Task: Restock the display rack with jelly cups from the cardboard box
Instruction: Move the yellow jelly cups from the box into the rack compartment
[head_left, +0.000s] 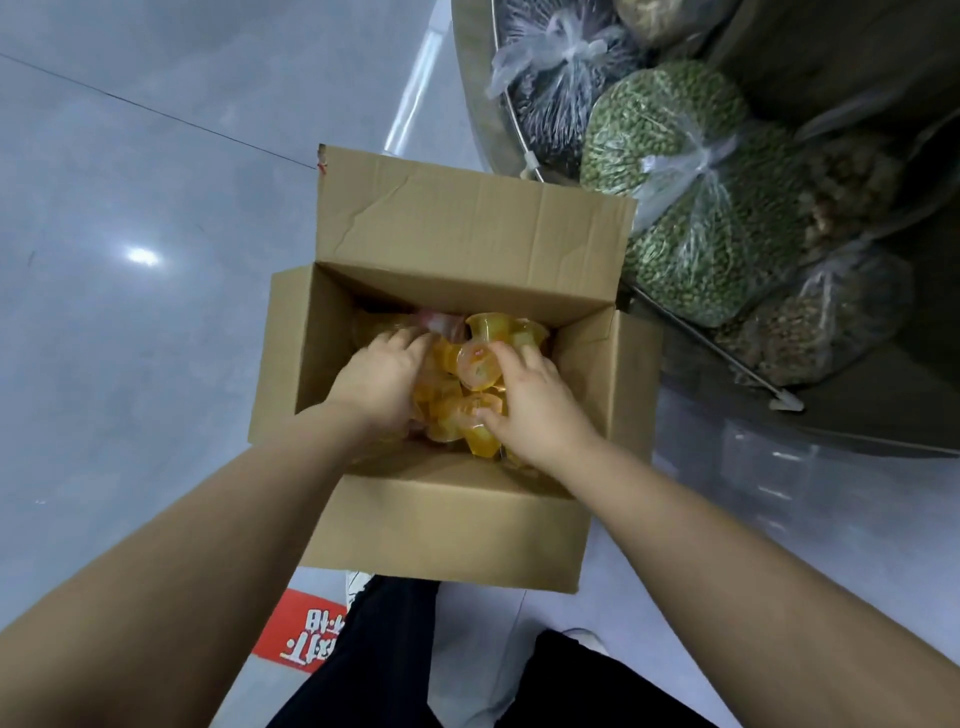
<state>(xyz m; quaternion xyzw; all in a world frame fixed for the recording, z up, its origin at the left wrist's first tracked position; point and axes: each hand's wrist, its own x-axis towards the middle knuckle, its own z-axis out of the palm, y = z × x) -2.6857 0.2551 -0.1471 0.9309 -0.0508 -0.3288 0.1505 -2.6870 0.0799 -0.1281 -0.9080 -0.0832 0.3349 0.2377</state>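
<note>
Both hands are inside the open brown cardboard box. The left hand and right hand curl around a heap of small translucent orange-yellow jelly cups (heaped mid-box), pressing it from both sides.

We see an open brown cardboard box on the floor, flaps up, holding jumbled translucent yellow-orange jelly cups, display rack just beside it
</note>
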